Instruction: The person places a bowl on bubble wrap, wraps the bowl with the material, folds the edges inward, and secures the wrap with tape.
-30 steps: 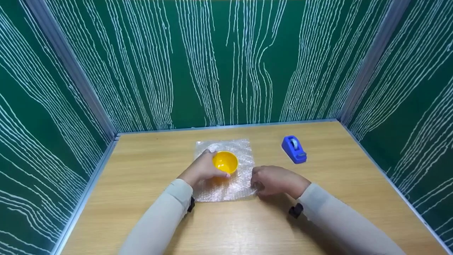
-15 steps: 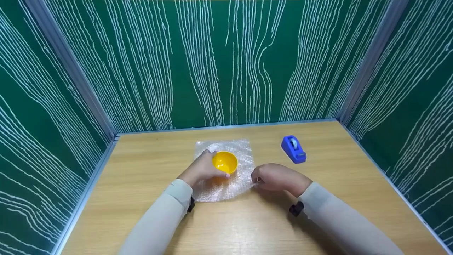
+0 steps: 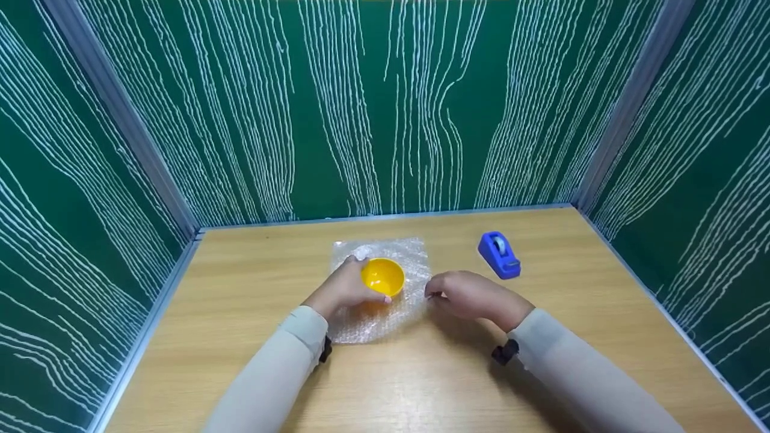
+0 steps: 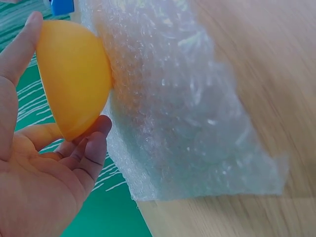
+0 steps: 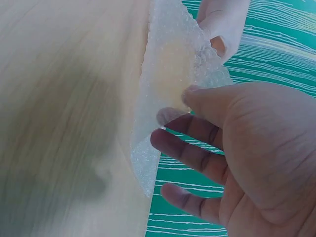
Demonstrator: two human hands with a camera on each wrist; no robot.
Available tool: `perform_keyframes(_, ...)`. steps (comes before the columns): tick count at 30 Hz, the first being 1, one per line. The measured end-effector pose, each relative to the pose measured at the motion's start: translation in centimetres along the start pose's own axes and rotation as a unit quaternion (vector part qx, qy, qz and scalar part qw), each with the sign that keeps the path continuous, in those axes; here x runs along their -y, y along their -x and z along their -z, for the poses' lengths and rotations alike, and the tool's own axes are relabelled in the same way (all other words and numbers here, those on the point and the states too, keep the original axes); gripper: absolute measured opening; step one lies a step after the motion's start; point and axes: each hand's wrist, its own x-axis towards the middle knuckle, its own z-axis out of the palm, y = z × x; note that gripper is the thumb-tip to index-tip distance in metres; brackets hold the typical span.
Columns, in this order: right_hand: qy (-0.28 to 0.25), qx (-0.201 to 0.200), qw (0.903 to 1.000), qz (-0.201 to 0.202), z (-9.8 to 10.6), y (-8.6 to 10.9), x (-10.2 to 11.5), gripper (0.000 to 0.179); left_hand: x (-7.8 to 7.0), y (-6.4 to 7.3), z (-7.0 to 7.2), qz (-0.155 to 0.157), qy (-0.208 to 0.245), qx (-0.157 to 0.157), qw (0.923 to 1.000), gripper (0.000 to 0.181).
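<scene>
A yellow bowl (image 3: 385, 279) stands upright on a sheet of bubble wrap (image 3: 376, 328) lying on the table. My left hand (image 3: 344, 285) grips the bowl from its left side, thumb near the front and fingers behind. In the left wrist view, the thumb and fingertips press the wall of the bowl (image 4: 76, 76). At the right edge of the sheet, my right hand (image 3: 469, 294) pinches the bubble wrap (image 5: 170, 54) between thumb and index finger. That edge is raised, and the bowl shows through it in the right wrist view.
A blue tape dispenser (image 3: 499, 255) sits on the wooden table (image 3: 252, 270) at the back right. Green walls (image 3: 240, 108) with white wavy lines enclose the table at the back and both sides.
My right hand has moved slightly up and inward, lifting the right edge of the bubble wrap. The left hand and the bowl have stayed in place.
</scene>
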Motion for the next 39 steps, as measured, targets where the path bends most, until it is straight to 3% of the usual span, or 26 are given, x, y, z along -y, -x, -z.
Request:
perform_keyframes(9, -0.007, -0.030, 0.9995, 0.009, 0.5, -0.6, 0.2, 0.020, 0.0, 0.1, -0.2, -0.005, 0.014, -0.004, 0.9999, 0.106)
perform_keyframes(15, -0.034, -0.048, 0.9982, -0.008, 0.6, -1.4, 0.6, 0.016, 0.1, 0.3, -0.2, -0.007, 0.019, -0.003, 0.9998, 0.104)
perform_keyframes(26, -0.062, -0.057, 0.9959, -0.033, 0.7, -3.2, 1.4, 0.014, 0.1, 0.6, 0.1, -0.005, 0.008, 0.000, 1.0000, 0.117)
perform_keyframes(34, -0.073, -0.070, 0.9945, -0.024, 0.5, -4.6, 1.7, 0.013, 0.2, 0.2, 0.4, -0.035, 0.016, 0.006, 0.9992, 0.102)
perform_keyframes(39, -0.068, -0.085, 0.9941, -0.002, 0.4, -5.6, 1.9, 0.014, 0.3, -0.1, 0.5, -0.045, -0.011, 0.011, 0.9988, 0.096)
